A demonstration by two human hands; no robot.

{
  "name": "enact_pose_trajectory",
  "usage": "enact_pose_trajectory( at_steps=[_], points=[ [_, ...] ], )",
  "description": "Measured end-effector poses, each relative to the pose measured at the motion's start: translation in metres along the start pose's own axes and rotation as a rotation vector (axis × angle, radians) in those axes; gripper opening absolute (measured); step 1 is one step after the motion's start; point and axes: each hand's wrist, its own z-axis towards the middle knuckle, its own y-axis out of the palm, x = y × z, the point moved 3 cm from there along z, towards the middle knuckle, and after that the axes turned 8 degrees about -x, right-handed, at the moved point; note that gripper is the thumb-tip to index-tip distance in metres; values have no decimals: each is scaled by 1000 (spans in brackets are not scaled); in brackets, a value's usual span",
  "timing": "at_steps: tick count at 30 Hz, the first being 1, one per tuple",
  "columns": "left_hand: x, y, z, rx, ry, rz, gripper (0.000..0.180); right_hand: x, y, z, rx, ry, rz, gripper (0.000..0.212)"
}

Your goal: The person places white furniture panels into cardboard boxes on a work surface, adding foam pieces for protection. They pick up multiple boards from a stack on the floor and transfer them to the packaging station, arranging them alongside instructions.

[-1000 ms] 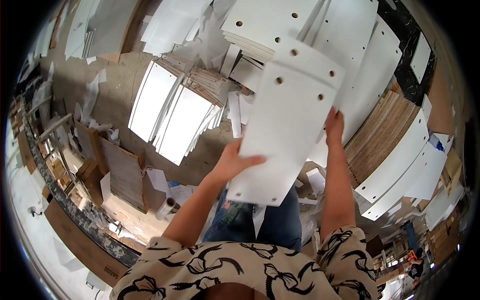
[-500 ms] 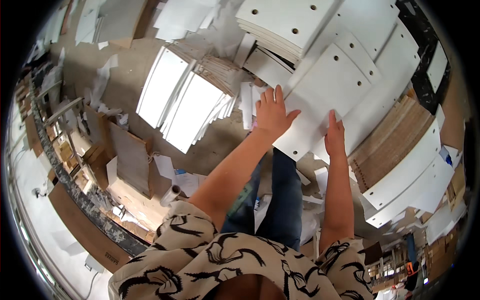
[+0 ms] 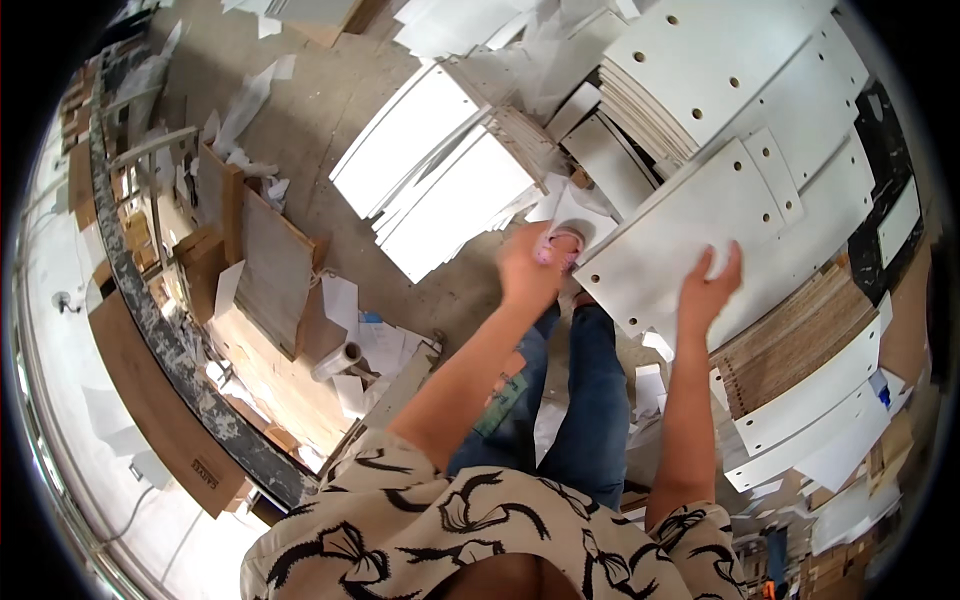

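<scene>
A white board [image 3: 675, 235] with round holes near its corners lies on top of other white boards in front of me. Over its near right part is my right hand [image 3: 708, 292], open, fingers apart; whether it touches the surface I cannot tell. My left hand [image 3: 529, 268] is off the board, just beyond its left edge, in the air above the floor. Motion smears its fingers, so their closing is unclear. Beside it, a pink shoe [image 3: 562, 246] on my foot shows.
Two leaning stacks of white panels [image 3: 455, 200] stand on the floor at left. A thick stack of drilled white boards [image 3: 700, 60] is at the far right. Brown-edged boards [image 3: 800, 335] lie at right. Nearer left are a cardboard roll [image 3: 338, 361] and a grey panel [image 3: 265, 265].
My left hand has lifted off the white board and moved left. My right hand has opened from a pointing finger to spread fingers. The whole view has shifted, so things sit farther right.
</scene>
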Motion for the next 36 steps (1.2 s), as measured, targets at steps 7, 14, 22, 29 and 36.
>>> enact_pose_trajectory(
  at_steps=[7, 14, 22, 29, 36],
  points=[
    [-218, -174, -32, 400, -727, 6, 25, -224, 119, -45, -583, -620, 227, 46],
    [-175, -163, -36, 296, -945, -600, 29, -222, 143, -70, -595, -483, 36, 57],
    [-193, -239, 36, 394, -710, -516, 41, -311, 170, -14, -554, -669, 92, 60],
    [-202, -262, 92, 275, -777, -453, 39, -326, 217, -1, -554, -646, -138, 61],
    [-171, -252, 51, 361, -573, -616, 35, -322, 166, -11, -437, -629, 192, 54]
  ],
)
